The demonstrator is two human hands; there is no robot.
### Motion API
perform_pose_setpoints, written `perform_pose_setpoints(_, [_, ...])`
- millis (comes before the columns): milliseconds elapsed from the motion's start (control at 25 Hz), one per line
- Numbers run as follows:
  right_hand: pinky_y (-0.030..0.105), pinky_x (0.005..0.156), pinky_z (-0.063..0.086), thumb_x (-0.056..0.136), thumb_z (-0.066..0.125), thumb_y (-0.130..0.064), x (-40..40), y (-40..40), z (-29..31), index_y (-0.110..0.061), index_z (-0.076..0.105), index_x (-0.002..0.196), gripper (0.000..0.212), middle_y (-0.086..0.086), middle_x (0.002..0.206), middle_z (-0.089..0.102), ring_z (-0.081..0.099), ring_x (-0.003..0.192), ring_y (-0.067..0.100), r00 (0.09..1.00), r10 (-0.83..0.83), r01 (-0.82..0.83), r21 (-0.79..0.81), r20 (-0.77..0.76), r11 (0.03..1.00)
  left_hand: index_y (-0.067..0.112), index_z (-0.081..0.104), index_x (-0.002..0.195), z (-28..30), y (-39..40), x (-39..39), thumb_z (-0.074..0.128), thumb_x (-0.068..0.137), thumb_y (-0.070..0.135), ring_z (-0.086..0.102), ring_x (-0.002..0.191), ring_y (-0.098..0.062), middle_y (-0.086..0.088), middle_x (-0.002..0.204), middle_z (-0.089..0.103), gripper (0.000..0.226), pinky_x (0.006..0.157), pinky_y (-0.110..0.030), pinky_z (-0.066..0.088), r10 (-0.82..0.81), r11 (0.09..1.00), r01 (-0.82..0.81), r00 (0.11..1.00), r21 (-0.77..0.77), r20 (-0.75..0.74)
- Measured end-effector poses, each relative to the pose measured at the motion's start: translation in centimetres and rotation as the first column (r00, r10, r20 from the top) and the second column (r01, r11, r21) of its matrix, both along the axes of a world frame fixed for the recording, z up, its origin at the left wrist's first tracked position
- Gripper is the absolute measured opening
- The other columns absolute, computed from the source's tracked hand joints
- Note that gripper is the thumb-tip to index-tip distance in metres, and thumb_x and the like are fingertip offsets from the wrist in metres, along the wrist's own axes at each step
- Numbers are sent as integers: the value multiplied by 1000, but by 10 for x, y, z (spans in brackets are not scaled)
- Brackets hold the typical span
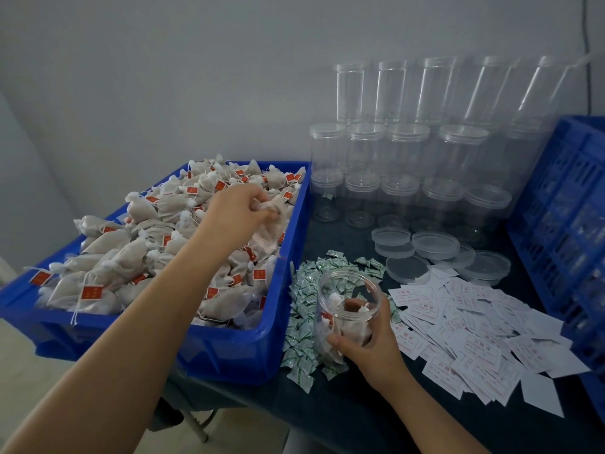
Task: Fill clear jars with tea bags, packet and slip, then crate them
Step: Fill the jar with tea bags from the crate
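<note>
Right of the blue bin (229, 352), the open jar (347, 317) is gripped by the right hand (371, 347). Over the bin, a tea bag (270, 235) is pinched by the left hand (240, 213). Bags look light, soft; best taken at the neck.

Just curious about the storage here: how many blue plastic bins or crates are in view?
2. One blue tray at left, heaped with tea bags; one slatted blue crate at the right edge, partly cut off. Others may lie out of frame.
</note>
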State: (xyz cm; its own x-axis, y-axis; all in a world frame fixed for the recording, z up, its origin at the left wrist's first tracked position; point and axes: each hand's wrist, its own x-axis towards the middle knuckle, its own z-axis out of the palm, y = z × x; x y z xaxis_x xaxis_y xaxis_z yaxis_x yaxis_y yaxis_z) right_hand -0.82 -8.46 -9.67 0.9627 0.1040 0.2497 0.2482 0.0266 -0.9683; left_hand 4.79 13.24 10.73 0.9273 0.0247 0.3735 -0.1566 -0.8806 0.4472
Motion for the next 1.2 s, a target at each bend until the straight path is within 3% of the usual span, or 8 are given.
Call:
perform_pose_setpoints(240, [16, 80, 53, 59, 90, -35, 0, 0, 0, -40, 27, 146, 108, -2, 129, 54, 63, 112, 5, 999, 12, -12, 23, -31, 1000, 27, 64, 87, 17, -53, -22, 70, 81, 28, 61, 79, -4, 11, 84, 65, 8, 69, -15, 47, -296, 946, 290, 955, -147, -17])
perform_pose_setpoints(440, [13, 83, 51, 55, 91, -44, 0, 1, 2, -39, 26, 146, 112, -20, 123, 60, 61, 115, 2, 998, 20, -17, 63, -55, 998, 27, 63, 87, 1, -84, -32, 69, 83, 25, 59, 75, 1, 15, 82, 63, 8, 63, -9, 45, -395, 910, 385, 918, -152, -39])
perform_pose_setpoints(600, [12, 87, 50, 59, 89, -37, 2, 1, 1, -32, 24, 150, 112, -31, 124, 57, 58, 119, 0, 999, 18, -15, 63, -41, 998, 26, 60, 86, -21, -91, -35, 69, 83, 23, 51, 64, 3, 17, 73, 56, 9, 60, -4, 39, -390, 916, 382, 919, -121, -51])
perform_pose_setpoints(720, [15, 85, 52, 61, 88, -30, 3, 2, -1, -49, 33, 141, 99, -23, 121, 60, 61, 117, 6, 1000, 11, -11, 52, -11, 999, 23, 60, 89, -33, -86, -37, 68, 84, 23, 48, 62, 0, 16, 70, 52, 10, 57, -8, 38, -387, 922, 383, 916, -63, -105])
perform_pose_setpoints(800, [16, 86, 52, 61, 88, -27, 3, 2, 1, -55, 37, 135, 94, -20, 122, 61, 61, 118, 8, 1000, 0, 0, 53, 3, 999, 21, 61, 96, -39, -85, -38, 68, 84, 23, 53, 71, -4, 13, 77, 55, 13, 64, -15, 44, -394, 917, 399, 904, 1, -166])
perform_pose_setpoints(920, [18, 90, 50, 65, 86, -23, 4, 2, 1, -48, 39, 135, 88, -12, 128, 62, 60, 120, 12, 999, 4, -6, 53, 32, 999, 19, 61, 103, -45, -90, -40, 65, 85, 22, 57, 87, -16, 1, 96, 63, 19, 77, -34, 51, -390, 899, 426, 885, 104, -255])
perform_pose_setpoints(1040, [19, 91, 50, 65, 87, -25, 4, 1, 1, -44, 38, 137, 89, -10, 131, 60, 59, 122, 14, 999, 0, -2, 55, 44, 998, 20, 56, 115, -50, -99, -43, 62, 86, 23, 57, 93, -22, -4, 102, 61, 29, 80, -38, 49, -401, 869, 461, 869, 181, -290])
perform_pose_setpoints(1200, [17, 92, 49, 65, 89, -30, 5, 1, -1, -50, 33, 141, 96, -18, 131, 59, 57, 123, 9, 1000, 0, -1, 44, 11, 999, 14, 51, 124, -46, -104, -42, 46, 96, 25, 53, 79, -17, 7, 78, 55, 31, 69, -31, 42, -449, 800, 566, 785, 198, -427])
